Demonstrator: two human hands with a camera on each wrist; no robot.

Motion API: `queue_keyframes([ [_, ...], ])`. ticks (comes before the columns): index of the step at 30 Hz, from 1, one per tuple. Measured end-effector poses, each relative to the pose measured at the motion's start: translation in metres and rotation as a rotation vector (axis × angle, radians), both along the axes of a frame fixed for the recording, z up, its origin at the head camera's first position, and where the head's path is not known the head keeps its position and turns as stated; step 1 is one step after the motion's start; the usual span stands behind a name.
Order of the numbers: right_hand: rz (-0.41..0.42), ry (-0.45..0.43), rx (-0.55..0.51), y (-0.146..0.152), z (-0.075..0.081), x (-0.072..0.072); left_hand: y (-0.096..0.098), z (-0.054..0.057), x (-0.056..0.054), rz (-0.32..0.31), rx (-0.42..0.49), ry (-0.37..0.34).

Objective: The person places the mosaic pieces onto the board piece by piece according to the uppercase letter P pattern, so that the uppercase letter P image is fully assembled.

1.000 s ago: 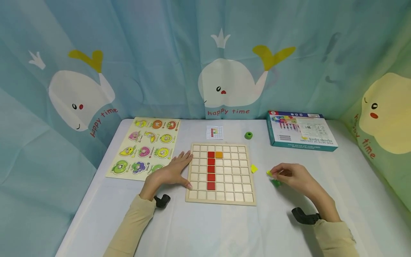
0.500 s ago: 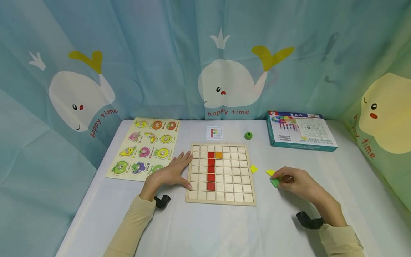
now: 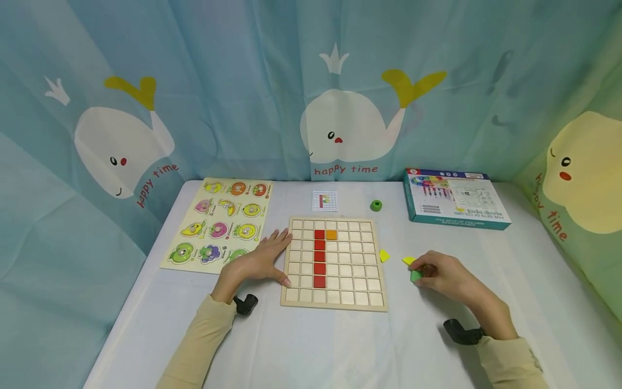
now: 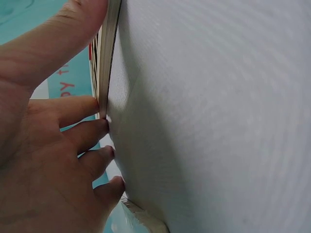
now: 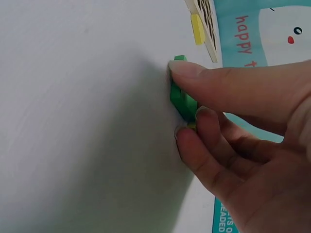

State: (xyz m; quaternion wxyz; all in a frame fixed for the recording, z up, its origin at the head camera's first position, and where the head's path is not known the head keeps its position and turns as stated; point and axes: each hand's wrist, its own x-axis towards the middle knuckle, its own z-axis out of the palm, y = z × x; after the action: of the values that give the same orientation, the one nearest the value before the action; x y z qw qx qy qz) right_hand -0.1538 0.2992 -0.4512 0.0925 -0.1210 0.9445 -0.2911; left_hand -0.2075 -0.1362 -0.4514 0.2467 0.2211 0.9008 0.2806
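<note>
In the head view my right hand (image 3: 447, 275) pinches a small green tile (image 3: 416, 275) low over the table, right of the board. The right wrist view has the thumb on the green tile (image 5: 182, 99), with fingertips close behind it. A yellow tile (image 3: 408, 261) lies just beyond those fingertips. Another yellow tile (image 3: 384, 255) is at the right edge of the wooden grid board (image 3: 334, 305). My left hand (image 3: 259, 262) rests with spread fingers against the board's left edge. On the board, a column of several red tiles (image 3: 319, 256) has one orange tile (image 3: 331, 235) beside its top.
A small card (image 3: 324, 201) printed with a coloured grid lies behind the board, with a green bead (image 3: 376, 205) to its right. A fruit puzzle board (image 3: 194, 259) lies at left, partly under the left hand. A flat teal box (image 3: 457, 200) sits back right.
My right hand has let go of a yellow tile, which now lies on the table, and has taken hold of the green tile. The left hand and board stay put.
</note>
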Motion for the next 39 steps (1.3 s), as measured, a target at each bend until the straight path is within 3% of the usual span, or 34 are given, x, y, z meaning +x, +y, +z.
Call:
queue_keyframes([
  [14,0.014,-0.020,0.039,-0.011,0.002,-0.008,0.000,0.000,-0.001,0.007,-0.003,-0.004],
  [25,0.050,0.000,0.010,-0.018,0.005,-0.013,0.000,-0.001,-0.001,0.000,-0.007,-0.006],
  [33,0.052,0.025,-0.059,-0.029,0.011,-0.022,0.000,-0.002,-0.002,-0.007,-0.013,0.002],
  [39,0.053,-0.024,-0.169,-0.045,0.014,-0.032,-0.001,-0.003,-0.002,-0.006,-0.006,0.001],
])
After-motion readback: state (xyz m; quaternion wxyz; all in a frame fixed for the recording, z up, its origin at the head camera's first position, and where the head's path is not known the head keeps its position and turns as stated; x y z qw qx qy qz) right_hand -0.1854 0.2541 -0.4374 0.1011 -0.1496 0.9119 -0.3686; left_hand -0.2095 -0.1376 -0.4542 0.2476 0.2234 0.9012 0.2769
